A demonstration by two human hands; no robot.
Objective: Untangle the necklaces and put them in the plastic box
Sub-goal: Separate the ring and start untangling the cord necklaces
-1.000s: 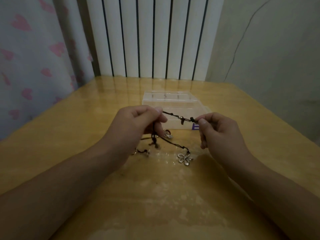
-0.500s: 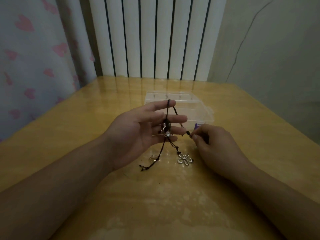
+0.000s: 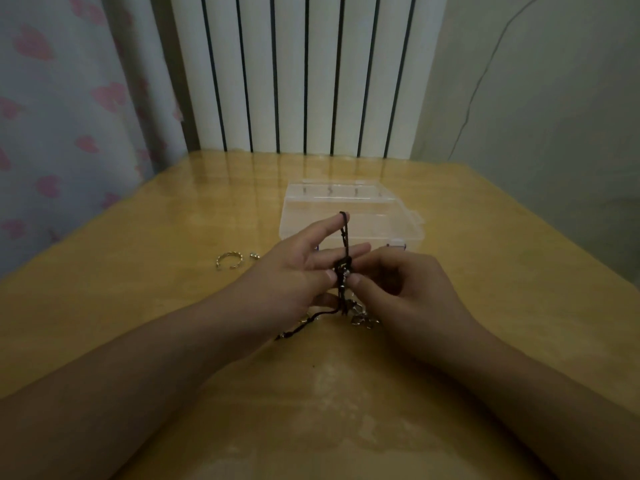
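Bare table (image 3: 485,271) right of plastic box (image 3: 398,220); bangle (image 3: 229,260) obstructing left

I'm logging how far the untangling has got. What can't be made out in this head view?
- Knot: too small and dim; number of tangled necklaces unclear.
- Pendants: partly hidden behind the right hand.
- Cord over the left hand: where it runs behind the fingers is hidden.
- Plastic box: near edge blocked by both hands.
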